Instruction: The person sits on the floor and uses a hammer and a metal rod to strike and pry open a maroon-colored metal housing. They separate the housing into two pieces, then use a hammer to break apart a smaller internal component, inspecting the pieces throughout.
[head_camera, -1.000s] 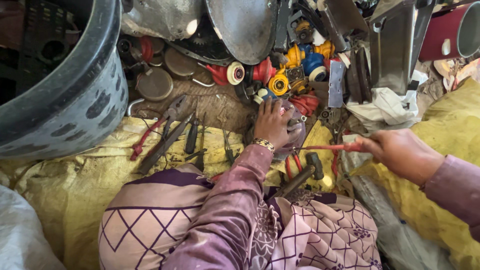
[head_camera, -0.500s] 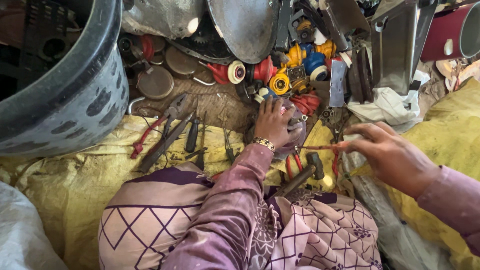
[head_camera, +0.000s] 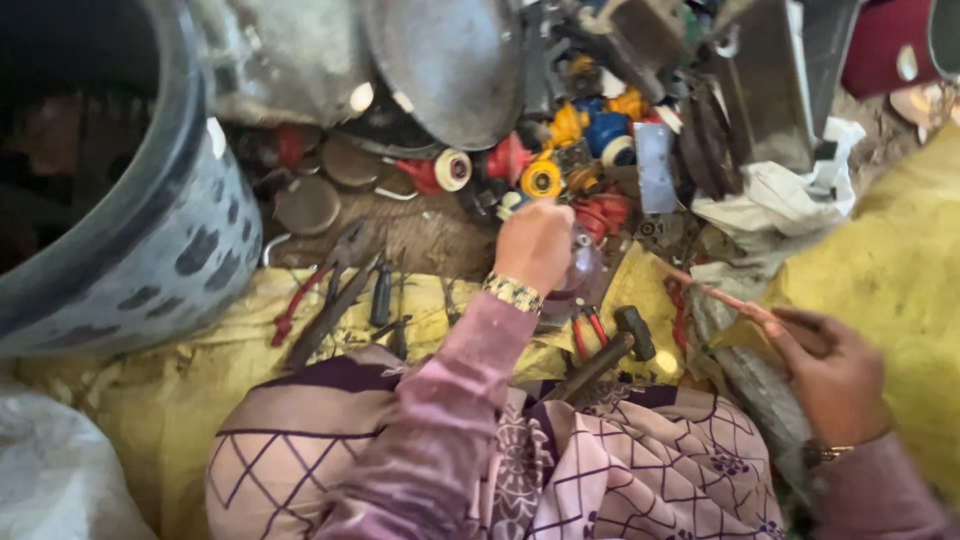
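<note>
A small metal part (head_camera: 578, 275) is pressed down by the left hand (head_camera: 535, 245)
A thin red tool (head_camera: 715, 295) is pinched in the right hand (head_camera: 835, 375), pointed at the part, so it is kept steady

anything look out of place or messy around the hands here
Nothing looks broken, but it is cluttered. Pliers and a hammer lie loose on the crumpled yellow sheet, and coloured plastic parts are heaped on bare dirt. The left hand rests on a roundish part; the right hand holds a thin red rod.
</note>
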